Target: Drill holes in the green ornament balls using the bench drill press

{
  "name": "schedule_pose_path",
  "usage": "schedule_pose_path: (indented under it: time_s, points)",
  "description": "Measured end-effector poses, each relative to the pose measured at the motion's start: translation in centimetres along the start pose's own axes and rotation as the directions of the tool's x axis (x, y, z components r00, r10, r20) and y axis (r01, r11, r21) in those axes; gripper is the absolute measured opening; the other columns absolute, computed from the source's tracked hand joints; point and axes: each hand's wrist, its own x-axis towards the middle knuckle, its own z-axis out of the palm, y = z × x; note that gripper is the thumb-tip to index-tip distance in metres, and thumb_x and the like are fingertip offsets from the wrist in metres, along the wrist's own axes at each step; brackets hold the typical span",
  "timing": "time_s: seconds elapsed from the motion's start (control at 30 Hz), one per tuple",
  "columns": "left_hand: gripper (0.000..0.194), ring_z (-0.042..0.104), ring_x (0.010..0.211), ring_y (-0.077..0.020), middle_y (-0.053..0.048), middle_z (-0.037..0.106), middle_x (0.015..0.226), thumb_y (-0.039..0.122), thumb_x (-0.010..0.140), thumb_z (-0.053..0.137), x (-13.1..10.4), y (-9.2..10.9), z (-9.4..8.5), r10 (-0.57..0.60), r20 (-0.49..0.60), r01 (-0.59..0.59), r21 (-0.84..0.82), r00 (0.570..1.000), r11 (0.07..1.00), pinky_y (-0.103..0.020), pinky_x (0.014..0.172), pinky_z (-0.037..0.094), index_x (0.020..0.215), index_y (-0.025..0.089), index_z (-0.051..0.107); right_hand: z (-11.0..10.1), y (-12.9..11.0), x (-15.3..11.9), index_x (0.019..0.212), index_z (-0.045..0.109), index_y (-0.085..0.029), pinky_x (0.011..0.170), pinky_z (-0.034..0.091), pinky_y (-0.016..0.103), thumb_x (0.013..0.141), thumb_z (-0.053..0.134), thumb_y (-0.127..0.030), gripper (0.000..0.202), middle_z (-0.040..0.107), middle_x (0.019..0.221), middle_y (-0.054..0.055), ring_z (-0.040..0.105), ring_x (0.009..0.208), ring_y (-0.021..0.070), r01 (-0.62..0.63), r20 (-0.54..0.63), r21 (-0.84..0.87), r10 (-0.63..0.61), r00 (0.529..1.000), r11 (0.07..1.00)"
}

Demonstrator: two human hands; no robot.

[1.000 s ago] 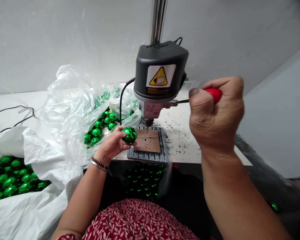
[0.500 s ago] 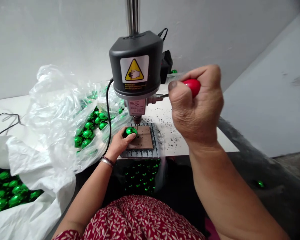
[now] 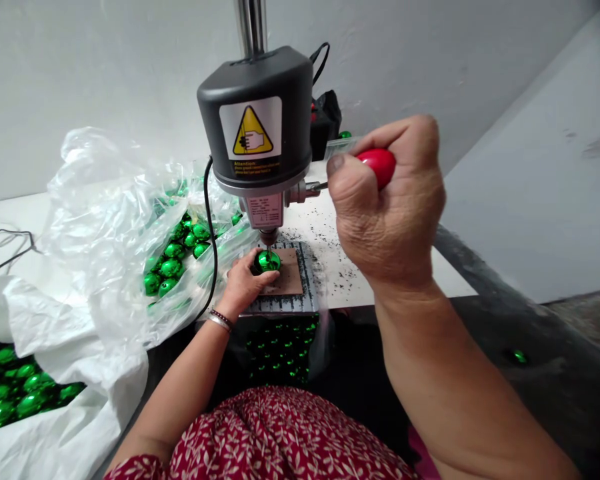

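Observation:
A black drill press [image 3: 255,117] with a yellow hand-warning label stands before me. My right hand [image 3: 390,200] is wrapped round the red knob [image 3: 380,167] of its feed lever. Beneath the chuck [image 3: 269,237], my left hand [image 3: 245,280] grips a shiny green ball [image 3: 268,261] between thumb and fingers. The ball rests on a brown board [image 3: 290,273], which lies on a grey striped base [image 3: 280,305]. The thin bit points down at the ball's top; whether it touches I cannot tell.
Left of the press, a clear plastic bag [image 3: 95,200] holds several green balls [image 3: 171,268]. More balls [image 3: 0,393] fill a white sack [image 3: 95,393] at lower left. Dark shavings [image 3: 343,277] litter the white table. A black cable [image 3: 213,247] hangs beside my left hand.
My left hand has shifted the green ball slightly right, bringing it under the drill bit. My right hand stays on the red knob. The camera view has shifted a little.

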Motion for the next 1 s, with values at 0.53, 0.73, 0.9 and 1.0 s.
schedule_pose_path:
  time_s: [0.53, 0.73, 0.9, 1.0]
  points:
    - [0.054, 0.063, 0.119, -0.0353, -0.006, 0.079, 0.115, 0.030, 0.073, 0.087, -0.3, 0.0, 0.9, 0.035, -0.015, -0.033, 0.073, 0.999, 0.997, -0.052, 0.112, 0.045, 0.126, 0.025, 0.075, -0.4, 0.3, -1.2, 0.090, 0.046, -0.021, 0.059, 0.041, 0.017, 0.097, 0.053, -0.036, 0.018, 0.050, 0.074, -0.005, 0.043, 0.059, 0.0016, 0.029, -0.019, -0.027, -0.029, 0.999, 0.999]
    - [0.054, 0.063, 0.119, -0.0349, -0.008, 0.078, 0.112, 0.029, 0.074, 0.087, -0.4, 0.0, 1.1, 0.025, -0.023, -0.023, 0.068, 0.999, 0.997, -0.051, 0.113, 0.045, 0.127, 0.024, 0.075, -0.4, 1.0, -3.0, 0.090, 0.047, -0.022, 0.062, 0.042, 0.016, 0.096, 0.054, -0.029, 0.011, 0.051, 0.073, -0.007, 0.047, 0.061, 0.0012, 0.112, -0.078, -0.090, -0.119, 0.990, 0.990]
    - [0.053, 0.064, 0.116, -0.0338, -0.007, 0.078, 0.113, 0.030, 0.075, 0.087, -0.6, -0.1, 1.1, 0.019, -0.022, -0.017, 0.071, 1.000, 0.997, -0.051, 0.112, 0.045, 0.127, 0.026, 0.075, -0.1, 1.4, -3.6, 0.088, 0.049, -0.023, 0.058, 0.044, 0.020, 0.095, 0.053, -0.034, 0.014, 0.053, 0.072, -0.005, 0.049, 0.059, 0.0047, 0.090, -0.095, -0.115, -0.102, 0.990, 0.989]
    - [0.053, 0.063, 0.116, -0.0334, -0.006, 0.078, 0.117, 0.029, 0.075, 0.086, -0.6, -0.2, 1.1, 0.028, -0.019, -0.027, 0.051, 0.999, 0.998, -0.050, 0.111, 0.046, 0.127, 0.026, 0.075, 0.1, 1.6, -4.1, 0.088, 0.050, -0.023, 0.056, 0.043, 0.020, 0.095, 0.055, -0.033, 0.013, 0.054, 0.071, -0.005, 0.049, 0.058, 0.0046, 0.120, -0.139, -0.119, -0.136, 0.981, 0.986]
